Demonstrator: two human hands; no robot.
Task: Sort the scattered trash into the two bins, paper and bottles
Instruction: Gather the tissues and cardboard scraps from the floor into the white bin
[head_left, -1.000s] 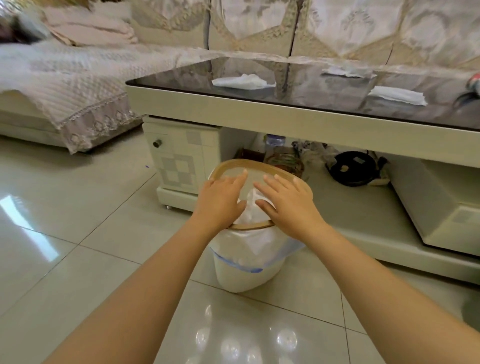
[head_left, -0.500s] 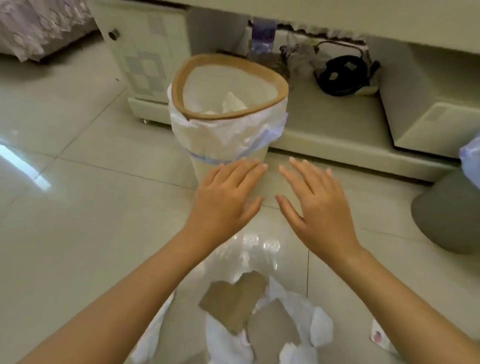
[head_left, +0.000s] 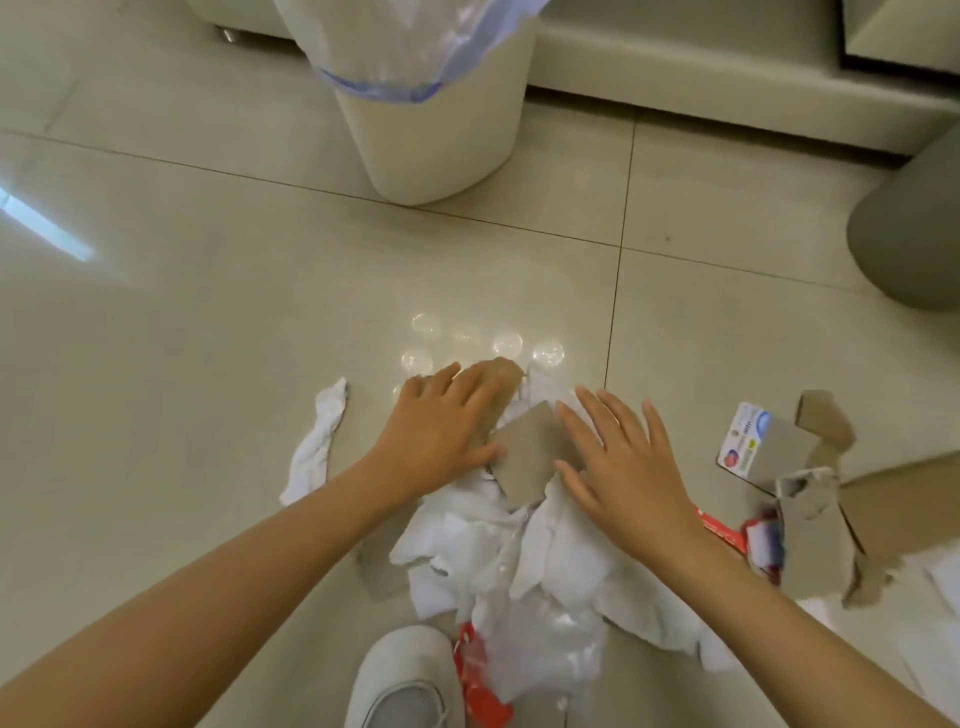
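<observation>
Glossy cream floor tiles (head_left: 208, 312) with dark grout lines fill my view, with the base of a pale cabinet (head_left: 727, 78) along the top edge.

Items, left to right:

1. A twisted white tissue strip (head_left: 317, 441) lies on the tiles, just left of my left forearm.
2. A cream plastic bin with a clear, blue-edged liner bag (head_left: 436, 130) stands at top centre, well apart from the litter; its rim is out of frame.
3. My left hand (head_left: 441, 431) lies palm down, fingers extended and slightly spread, gripping nothing. Its fingertips rest on a brown cardboard scrap (head_left: 504, 387) at the far edge of the pile.
4. A heap of crumpled white tissue paper (head_left: 519, 545) sits under and between both hands, with a second torn brown cardboard piece (head_left: 530, 457) on top, touching both hands.
5. A white shoe (head_left: 405, 680) shows at bottom centre, with crumpled clear plastic film (head_left: 540, 649) and a red wrapper (head_left: 475, 686) beside it.
6. My right hand (head_left: 623, 467) is flat and open, fingers splayed, pressing on the tissue heap and holding nothing.
7. A torn brown cardboard carton with a white printed label (head_left: 769, 447) lies right of that hand, among ripped cardboard flaps (head_left: 815, 545).
8. A grey round bin (head_left: 914, 228) is cut off by the right edge.
</observation>
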